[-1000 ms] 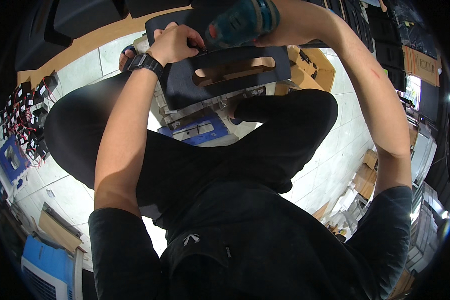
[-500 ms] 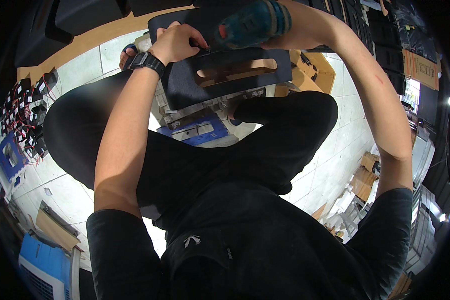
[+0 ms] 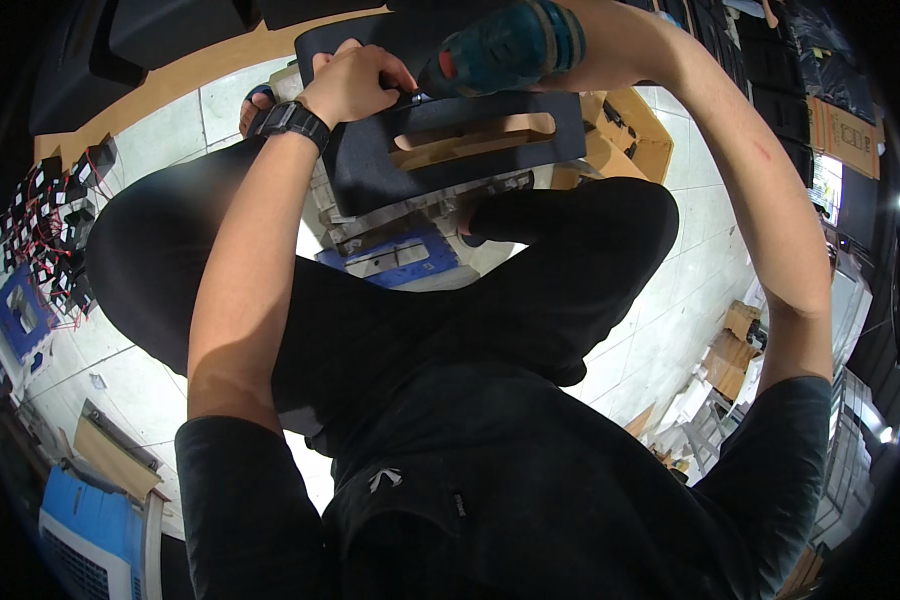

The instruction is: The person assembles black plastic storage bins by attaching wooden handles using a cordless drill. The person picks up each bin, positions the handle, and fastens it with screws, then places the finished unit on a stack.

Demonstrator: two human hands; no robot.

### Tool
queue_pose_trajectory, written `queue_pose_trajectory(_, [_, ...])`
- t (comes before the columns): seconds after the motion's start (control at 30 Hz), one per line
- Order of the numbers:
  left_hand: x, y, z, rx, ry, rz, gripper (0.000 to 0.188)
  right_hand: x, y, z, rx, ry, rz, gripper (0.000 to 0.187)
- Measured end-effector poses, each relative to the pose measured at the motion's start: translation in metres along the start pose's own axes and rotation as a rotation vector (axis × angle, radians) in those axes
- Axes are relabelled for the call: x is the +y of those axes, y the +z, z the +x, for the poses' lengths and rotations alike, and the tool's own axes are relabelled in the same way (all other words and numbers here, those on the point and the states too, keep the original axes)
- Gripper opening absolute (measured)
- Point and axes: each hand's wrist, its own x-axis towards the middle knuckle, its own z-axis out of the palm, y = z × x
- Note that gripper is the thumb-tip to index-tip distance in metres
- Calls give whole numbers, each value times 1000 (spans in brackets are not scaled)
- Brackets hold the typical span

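A black box-like cabinet (image 3: 358, 165) with a long rounded slot stands between my bent legs. Its dark covering looks like carpet or fabric. My right hand (image 3: 605, 45) grips a teal cordless drill (image 3: 505, 50), whose nose points left over the top of the cabinet. At that nose a small shiny metal piece shows, probably the bit. Bent over the same spot is my left hand (image 3: 358, 82), its thumb and index finger closing together beside the bit. Whatever they pinch is too small to make out. A black watch sits on my left wrist.
An open cardboard box (image 3: 645, 135) with dark parts stands right of the cabinet. Under the cabinet lies a blue panel (image 3: 410, 258). Small black parts with red wires (image 3: 55, 230) cover the floor at left. More black cabinets (image 3: 175, 30) line the far left.
The drill has shifted very slightly, and its nose shows more sharply. My right forearm has moved a little to the right. My left hand stays almost where it was.
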Motion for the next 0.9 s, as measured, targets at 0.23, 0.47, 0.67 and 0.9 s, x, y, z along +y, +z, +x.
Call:
queue_pose_trajectory(0.23, [-3, 2, -1, 26, 4, -11, 27, 13, 2, -1, 98, -111, 112, 32])
queue_pose_trajectory(0.47, [-1, 3, -1, 14, -6, -8, 28, 8, 1, 4, 25, -9, 20, 32])
queue_pose_trajectory(0.67, [0, 6, -2, 38, -5, -9, 28, 16, 3, 5, 90, -85, -26, 36])
queue_pose_trajectory(0.9, [0, 6, -1, 20, -15, 13, 29, 15, 0, 11, 39, -69, -46, 36])
